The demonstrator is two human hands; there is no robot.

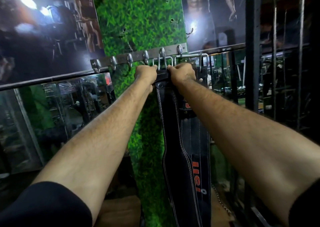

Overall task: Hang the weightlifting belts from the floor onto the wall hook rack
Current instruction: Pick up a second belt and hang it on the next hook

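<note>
A metal hook rack (pixel 138 56) runs across a green grass-patterned wall panel, carrying several chrome hooks. A black leather weightlifting belt (pixel 171 122) with white stitching hangs down from just below one hook (pixel 162 53); its steel buckle frame sits around that hook. My left hand (pixel 146 75) grips the belt's top end on the left side. My right hand (pixel 181 75) grips it on the right side. Behind it hangs a second black belt (pixel 196 173) with red lettering, its buckle on the hook (pixel 179 50) at the rack's right end.
Mirrors (pixel 57 108) and gym posters flank the green panel (pixel 138 18). A dark metal machine frame (pixel 252 53) stands at the right. Several hooks left of my hands carry nothing. A thin chain (pixel 221 202) lies on the brown floor below.
</note>
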